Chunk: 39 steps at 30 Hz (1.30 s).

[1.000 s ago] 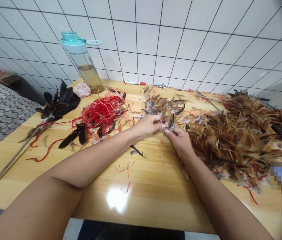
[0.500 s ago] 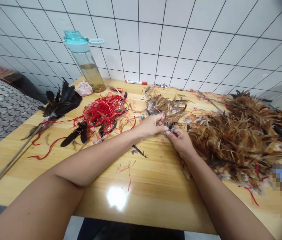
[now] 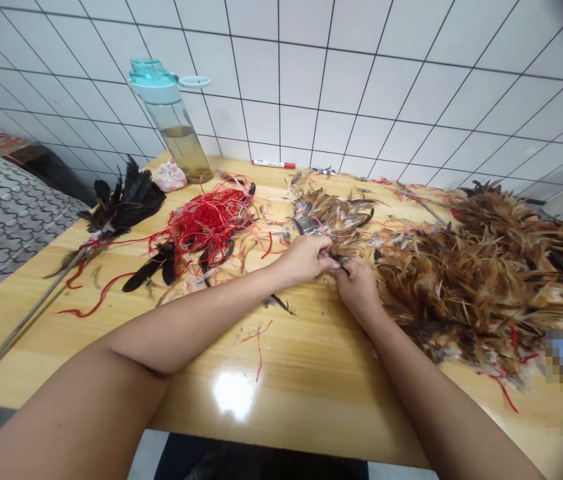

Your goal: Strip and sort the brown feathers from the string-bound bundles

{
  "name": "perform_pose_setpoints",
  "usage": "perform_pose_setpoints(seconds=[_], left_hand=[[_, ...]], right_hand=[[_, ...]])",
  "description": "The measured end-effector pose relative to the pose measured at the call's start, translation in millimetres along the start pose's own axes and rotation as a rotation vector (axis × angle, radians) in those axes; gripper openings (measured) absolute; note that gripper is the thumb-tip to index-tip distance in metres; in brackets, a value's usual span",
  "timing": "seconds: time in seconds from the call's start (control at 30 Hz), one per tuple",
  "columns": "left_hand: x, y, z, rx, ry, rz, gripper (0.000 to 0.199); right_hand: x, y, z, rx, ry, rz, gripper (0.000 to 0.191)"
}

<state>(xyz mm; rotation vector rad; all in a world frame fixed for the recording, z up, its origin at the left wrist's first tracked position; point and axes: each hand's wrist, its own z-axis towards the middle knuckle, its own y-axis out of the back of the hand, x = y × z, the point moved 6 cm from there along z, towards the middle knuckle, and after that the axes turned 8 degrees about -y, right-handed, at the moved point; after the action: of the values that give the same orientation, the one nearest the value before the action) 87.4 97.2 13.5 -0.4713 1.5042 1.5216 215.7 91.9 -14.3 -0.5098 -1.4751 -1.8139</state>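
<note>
Mid-frame, the left hand (image 3: pixel 310 259) and right hand (image 3: pixel 360 288) pinch a small dark feather tuft (image 3: pixel 340 260) between them, equally near, its long axis seemingly slanting toward lower right.

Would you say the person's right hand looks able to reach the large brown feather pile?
Probably yes: the right hand is beside the large brown feather pile, with nothing visible between.

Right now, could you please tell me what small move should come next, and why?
Perhaps let the left hand gently straighten what look like dark feathers while the right hand steadies them, since both hands pinch them close together.
</note>
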Motion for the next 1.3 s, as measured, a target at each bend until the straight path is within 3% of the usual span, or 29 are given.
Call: perform_pose_setpoints(seconds=[0.1, 0.33, 0.73, 0.97, 1.17, 1.23, 1.3], left_hand=[[4.2, -1.8, 0.8, 0.005, -0.006, -0.04, 0.017], [18.7, -9.4, 5.6, -0.019, 0.043, -0.387, 0.02], [6.5, -4.8, 3.2, 0.074, 0.134, -0.655, 0.009], [10.1, -5.1, 3.9, 0.011, 0.098, -0.602, 0.009], [6.9, -5.1, 5.1, 0.031, 0.019, -0.539, 0.01], [10.5, 6.9, 9.4, -0.027, 0.005, -0.489, 0.011], [20.3, 30.1, 13.7, -0.185, 0.001, -0.329, 0.017]], right_hand=[[2.1, 0.9, -1.3, 0.0, -0.005, 0.005, 0.024], [4.5, 3.9, 0.6, 0.051, -0.051, 0.122, 0.023], [-7.8, 2.7, 5.4, 0.101, -0.046, 0.191, 0.021], [-8.4, -1.5, 4.7, 0.141, -0.015, 0.227, 0.023], [-6.0, -2.3, 4.3, 0.164, -0.015, 0.209, 0.023], [-4.3, 1.1, 4.1, 0.139, -0.016, 0.23, 0.024], [-4.8, 3.5, 3.7, 0.126, -0.047, 0.257, 0.025]])
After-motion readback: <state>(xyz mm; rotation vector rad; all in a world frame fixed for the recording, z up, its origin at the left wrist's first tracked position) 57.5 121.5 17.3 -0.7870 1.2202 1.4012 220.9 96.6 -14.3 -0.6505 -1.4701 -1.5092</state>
